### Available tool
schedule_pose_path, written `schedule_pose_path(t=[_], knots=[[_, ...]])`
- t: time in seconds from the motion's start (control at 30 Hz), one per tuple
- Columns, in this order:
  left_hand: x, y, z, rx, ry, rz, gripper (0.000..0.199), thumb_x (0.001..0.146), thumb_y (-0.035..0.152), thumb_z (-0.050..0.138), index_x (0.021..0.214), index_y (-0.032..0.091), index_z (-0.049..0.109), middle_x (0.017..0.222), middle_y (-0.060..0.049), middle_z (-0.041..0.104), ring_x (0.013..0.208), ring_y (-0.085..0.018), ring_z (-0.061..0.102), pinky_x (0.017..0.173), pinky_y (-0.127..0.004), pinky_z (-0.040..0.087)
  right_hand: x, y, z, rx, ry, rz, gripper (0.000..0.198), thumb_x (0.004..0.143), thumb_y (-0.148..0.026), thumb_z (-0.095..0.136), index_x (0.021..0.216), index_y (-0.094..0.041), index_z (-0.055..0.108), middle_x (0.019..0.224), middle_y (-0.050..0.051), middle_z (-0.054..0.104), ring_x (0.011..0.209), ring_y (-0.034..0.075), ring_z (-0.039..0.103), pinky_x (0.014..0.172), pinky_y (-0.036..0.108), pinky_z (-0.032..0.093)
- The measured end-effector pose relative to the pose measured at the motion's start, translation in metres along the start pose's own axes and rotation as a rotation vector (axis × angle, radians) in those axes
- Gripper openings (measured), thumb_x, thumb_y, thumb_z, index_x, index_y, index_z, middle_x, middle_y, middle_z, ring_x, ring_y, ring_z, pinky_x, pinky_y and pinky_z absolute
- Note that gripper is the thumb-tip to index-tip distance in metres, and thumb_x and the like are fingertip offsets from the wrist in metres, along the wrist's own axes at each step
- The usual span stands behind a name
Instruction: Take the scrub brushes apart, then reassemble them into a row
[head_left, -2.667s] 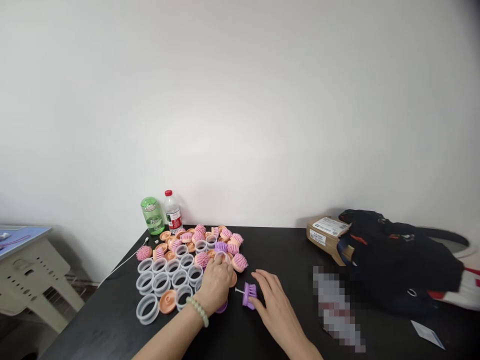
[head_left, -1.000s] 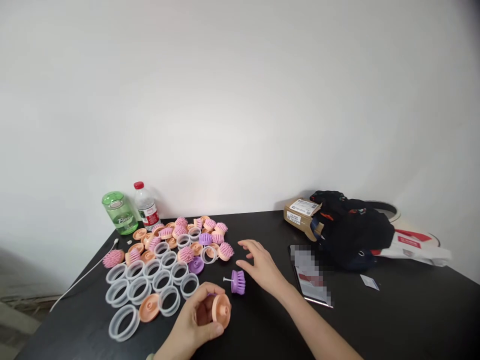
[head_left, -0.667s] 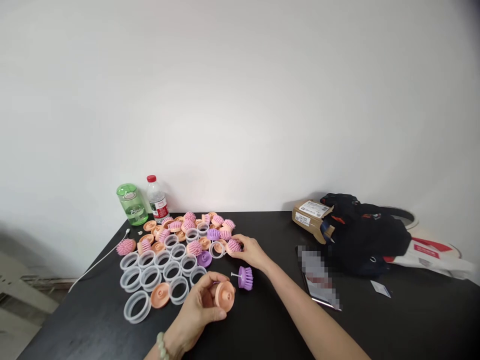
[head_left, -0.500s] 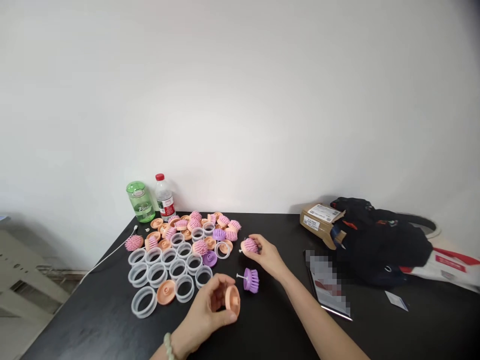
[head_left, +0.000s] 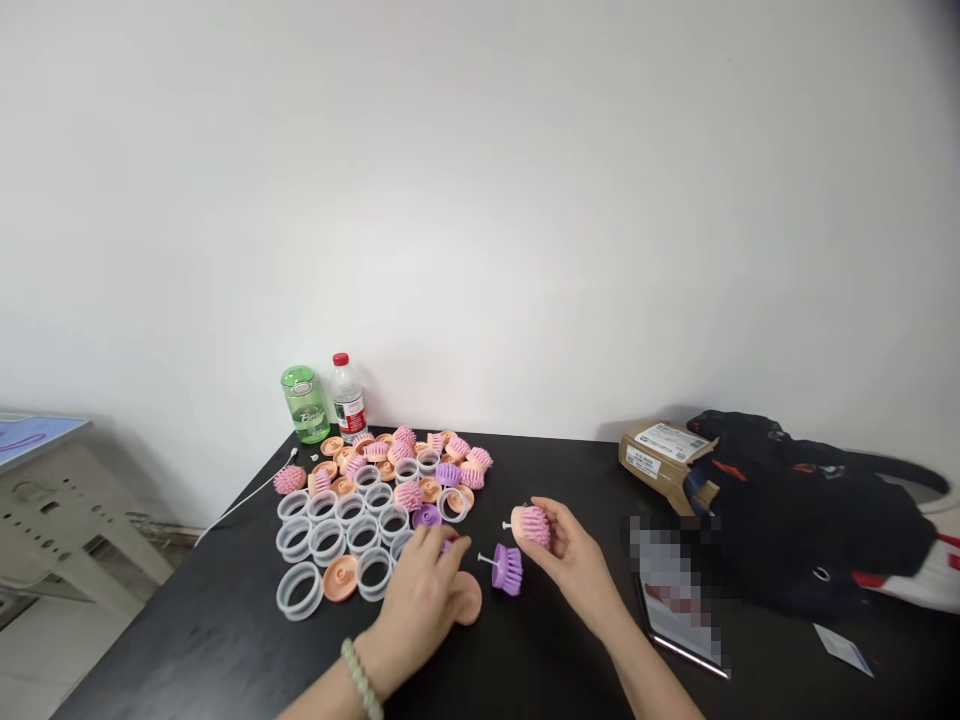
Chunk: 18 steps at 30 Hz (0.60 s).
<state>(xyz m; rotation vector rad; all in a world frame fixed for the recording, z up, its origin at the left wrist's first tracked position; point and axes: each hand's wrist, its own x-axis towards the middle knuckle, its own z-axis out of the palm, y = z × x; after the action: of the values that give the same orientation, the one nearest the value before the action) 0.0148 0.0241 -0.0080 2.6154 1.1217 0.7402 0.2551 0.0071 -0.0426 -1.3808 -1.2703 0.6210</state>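
Pinching pink brush head (head_left: pixel 532 526) in right fingers (head_left: pixel 556 513), lower centre (likely light, soft-bristled; grip stiff rim (head_left: pixel 518 527)). Can't tell for left fingers (head_left: pixel 455 552).

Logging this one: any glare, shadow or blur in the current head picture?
Head view: soft glow across the wall; faint shadow on it above the box; blocky pixelation over the screen; dark upper right corner; the pink brush in the right hand fairly sharp.

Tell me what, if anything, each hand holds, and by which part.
The right hand pinches the pink-bristled brush by its sides, its stem free. Whether the left hand grips the peach disc beside it cannot be told.
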Motion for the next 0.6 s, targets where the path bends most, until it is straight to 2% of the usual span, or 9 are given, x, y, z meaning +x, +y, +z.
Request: schedule_pose_path(t=[0.07, 0.13, 0.27, 0.33, 0.47, 0.6], knots=[[0.022, -0.003, -0.007, 0.049, 0.041, -0.061, 0.052, 0.076, 0.006, 0.068, 0.125, 0.023, 0.057, 0.122, -0.01, 0.058, 0.113, -0.031, 0.053, 0.098, -0.047, 0.044, -0.005, -0.001, 0.0, 0.051, 0.015, 0.026, 0.05, 0.077, -0.041, 0.072, 0.121, -0.022, 0.057, 0.121, 0.012, 0.069, 0.107, 0.027, 0.07, 0.089, 0.042, 0.059], [0.045, -0.009, -0.008, 0.053, 0.058, -0.096, 0.052, 0.072, 0.01, 0.073, 0.121, 0.02, 0.057, 0.123, -0.012, 0.057, 0.115, -0.034, 0.05, 0.1, -0.052, 0.039, -0.008, -0.001, 0.001, 0.074, 0.044, 0.032, 0.052, 0.076, -0.042, 0.072, 0.121, -0.021, 0.055, 0.119, 0.013, 0.07, 0.105, 0.028, 0.071, 0.088, 0.042, 0.06], [0.074, -0.02, -0.001, -0.009, 0.062, -0.14, 0.036, 0.067, 0.013, 0.077, 0.098, 0.017, 0.061, 0.105, -0.011, 0.061, 0.107, -0.034, 0.052, 0.099, -0.054, 0.037, -0.01, -0.002, 0.003, 0.072, 0.088, 0.007, 0.055, 0.074, -0.044, 0.074, 0.12, -0.02, 0.056, 0.117, 0.013, 0.07, 0.104, 0.028, 0.071, 0.089, 0.043, 0.059], [0.075, -0.02, -0.002, -0.072, 0.08, -0.139, 0.03, 0.071, 0.012, 0.071, 0.099, 0.018, 0.061, 0.104, -0.01, 0.061, 0.108, -0.034, 0.052, 0.099, -0.054, 0.037, -0.011, -0.005, 0.001, 0.077, 0.108, 0.002, 0.055, 0.075, -0.044, 0.073, 0.121, -0.02, 0.056, 0.119, 0.013, 0.069, 0.105, 0.028, 0.07, 0.09, 0.042, 0.059], [0.056, -0.007, -0.012, -0.256, 0.095, -0.108, 0.044, 0.079, 0.012, 0.06, 0.122, 0.022, 0.057, 0.114, -0.008, 0.062, 0.108, -0.028, 0.057, 0.094, -0.045, 0.047, -0.017, -0.022, -0.002, 0.208, 0.164, -0.07, 0.049, 0.081, -0.045, 0.07, 0.121, -0.021, 0.054, 0.116, 0.011, 0.067, 0.105, 0.026, 0.069, 0.091, 0.04, 0.058], [0.032, 0.009, -0.009, -0.756, 0.106, -0.151, 0.052, 0.079, 0.019, 0.063, 0.13, 0.021, 0.056, 0.121, -0.01, 0.06, 0.107, -0.025, 0.061, 0.088, -0.037, 0.051, -0.031, -0.04, 0.0, 0.315, 0.131, -0.132, 0.044, 0.086, -0.042, 0.067, 0.123, -0.023, 0.053, 0.111, 0.01, 0.067, 0.101, 0.026, 0.07, 0.086, 0.039, 0.06]])
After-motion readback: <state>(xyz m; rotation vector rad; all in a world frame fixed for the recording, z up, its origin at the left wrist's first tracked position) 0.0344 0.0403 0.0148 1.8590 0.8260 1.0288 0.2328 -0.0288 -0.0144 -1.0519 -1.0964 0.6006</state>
